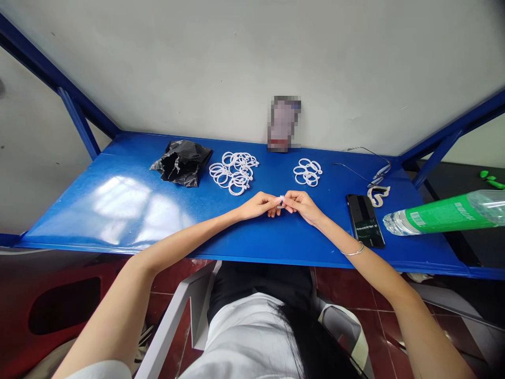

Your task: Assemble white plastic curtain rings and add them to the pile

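My left hand (263, 204) and my right hand (296, 204) meet over the front middle of the table. Between their fingertips they pinch one white curtain ring (280, 207), mostly hidden by the fingers. A larger heap of white curtain rings (238, 188) lies beyond my left hand, several of them overlapping. Past my right hand is a smaller group of the same rings (311, 183). Each loose ring seems to have a small eyelet on its edge.
On the blue table (98, 221) a crumpled black plastic bag (193, 158) lies at the back left. To the right are eyeglasses (381, 173), a white curved piece (379, 197), a phone (365, 221) and a green-labelled bottle (450, 213). A blurred rectangle (283, 123) leans on the wall.
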Demonstrator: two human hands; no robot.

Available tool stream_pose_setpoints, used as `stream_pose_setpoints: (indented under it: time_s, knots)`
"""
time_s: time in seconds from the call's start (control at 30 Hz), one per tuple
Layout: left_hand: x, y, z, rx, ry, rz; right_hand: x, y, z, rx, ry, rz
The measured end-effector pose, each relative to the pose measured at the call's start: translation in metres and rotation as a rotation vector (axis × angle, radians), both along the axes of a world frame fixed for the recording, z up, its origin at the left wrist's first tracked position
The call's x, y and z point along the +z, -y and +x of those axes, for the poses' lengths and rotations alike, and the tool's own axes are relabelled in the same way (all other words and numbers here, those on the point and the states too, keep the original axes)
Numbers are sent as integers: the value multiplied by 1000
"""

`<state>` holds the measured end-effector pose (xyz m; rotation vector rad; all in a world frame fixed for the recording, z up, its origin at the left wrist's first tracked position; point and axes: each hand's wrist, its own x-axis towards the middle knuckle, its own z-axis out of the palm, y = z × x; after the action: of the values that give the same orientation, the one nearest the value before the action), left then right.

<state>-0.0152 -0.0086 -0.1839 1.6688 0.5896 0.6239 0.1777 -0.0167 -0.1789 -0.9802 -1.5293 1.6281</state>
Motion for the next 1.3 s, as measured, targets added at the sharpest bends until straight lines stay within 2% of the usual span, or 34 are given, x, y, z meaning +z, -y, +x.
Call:
stream_pose_setpoints:
  time_s: [1.3]
  knots:
    - [-5,0,2,69,-62,3,-2,3,-3,-79,65,100]
